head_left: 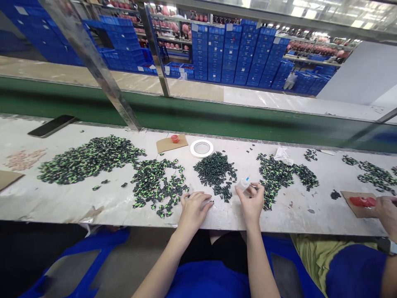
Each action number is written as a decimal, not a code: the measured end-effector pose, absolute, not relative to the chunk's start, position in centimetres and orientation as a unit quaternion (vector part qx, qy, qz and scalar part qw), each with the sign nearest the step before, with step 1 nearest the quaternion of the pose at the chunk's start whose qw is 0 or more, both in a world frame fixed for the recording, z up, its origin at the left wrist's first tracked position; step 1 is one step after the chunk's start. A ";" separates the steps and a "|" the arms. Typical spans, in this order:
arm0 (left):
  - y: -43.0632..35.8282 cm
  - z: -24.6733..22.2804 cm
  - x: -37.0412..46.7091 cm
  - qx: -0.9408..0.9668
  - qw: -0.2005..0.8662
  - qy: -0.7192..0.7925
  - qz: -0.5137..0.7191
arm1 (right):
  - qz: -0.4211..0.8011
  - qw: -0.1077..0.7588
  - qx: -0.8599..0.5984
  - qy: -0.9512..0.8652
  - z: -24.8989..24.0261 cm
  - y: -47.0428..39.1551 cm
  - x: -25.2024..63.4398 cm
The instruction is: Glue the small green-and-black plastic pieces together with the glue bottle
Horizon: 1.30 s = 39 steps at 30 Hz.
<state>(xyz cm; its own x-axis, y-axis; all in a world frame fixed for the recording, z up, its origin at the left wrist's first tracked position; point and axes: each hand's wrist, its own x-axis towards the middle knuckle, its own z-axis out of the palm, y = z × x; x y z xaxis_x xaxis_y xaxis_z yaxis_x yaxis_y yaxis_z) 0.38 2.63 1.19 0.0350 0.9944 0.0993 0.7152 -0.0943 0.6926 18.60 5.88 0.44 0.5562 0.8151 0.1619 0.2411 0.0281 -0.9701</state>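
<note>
My left hand rests low over the worktable, its fingers closed in a pinch. A small dark piece shows at the fingertips, its exact shape too small to make out. Between the fingers of my right hand is a small translucent dropper bottle, tilted, with a blue needle tip pointing up. A pile of small dark-green rod-like parts lies just beyond and between the hands. Left of my left hand spreads a heap of black parts with green markings; a similar heap adjoins my right hand.
Farther left are a larger heap, pink pieces and a phone. A white tape roll and cardboard with a red cap lie behind. At right, another person's hand touches cardboard bearing something red. Metal posts rise behind.
</note>
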 end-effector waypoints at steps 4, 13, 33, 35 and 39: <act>2.7 0.4 0.8 0.696 0.188 0.624 0.300 | 0.260 0.554 -0.660 -0.436 0.1 6.2 18.8; 2.7 -0.9 0.7 0.703 0.177 0.592 0.353 | 0.023 0.440 -0.567 -0.696 0.8 2.1 18.5; 1.4 0.6 0.2 0.644 0.286 0.585 0.402 | 0.007 0.224 -0.572 -0.789 -0.6 2.1 17.8; 1.4 0.6 0.1 0.650 0.280 0.578 0.407 | 0.009 0.233 -0.573 -0.786 -0.8 2.0 18.0; 1.1 0.7 0.2 0.652 0.280 0.570 0.415 | 0.042 0.259 -0.577 -0.774 -0.7 2.0 18.3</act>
